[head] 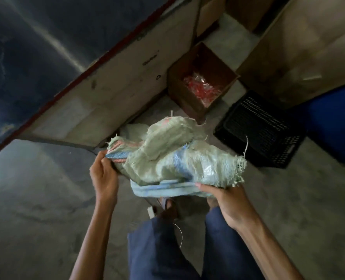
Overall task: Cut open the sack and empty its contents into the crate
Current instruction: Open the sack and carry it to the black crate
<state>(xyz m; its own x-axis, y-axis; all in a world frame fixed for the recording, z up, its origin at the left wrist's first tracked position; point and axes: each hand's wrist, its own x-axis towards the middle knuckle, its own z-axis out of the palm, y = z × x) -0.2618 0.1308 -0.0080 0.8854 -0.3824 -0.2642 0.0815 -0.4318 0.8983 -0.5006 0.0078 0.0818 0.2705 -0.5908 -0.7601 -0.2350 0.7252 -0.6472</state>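
A crumpled pale-green woven sack (pixel 167 156) with blue and pink stripes and frayed edges hangs in front of me above the floor. My left hand (pixel 103 174) grips its left end. Beneath the sack's right end, my right hand (pixel 226 201) holds the folded lower edge. A black perforated plastic crate (pixel 262 130) lies on the floor to the right of the sack, apart from it. What the sack holds is hidden.
A brown cardboard box (pixel 189 98) with red items in clear plastic sits on the floor beyond the sack. A large board-like table edge (pixel 98 93) slants across the left. A blue container (pixel 333 116) stands at the right. My legs and feet are below on the concrete floor.
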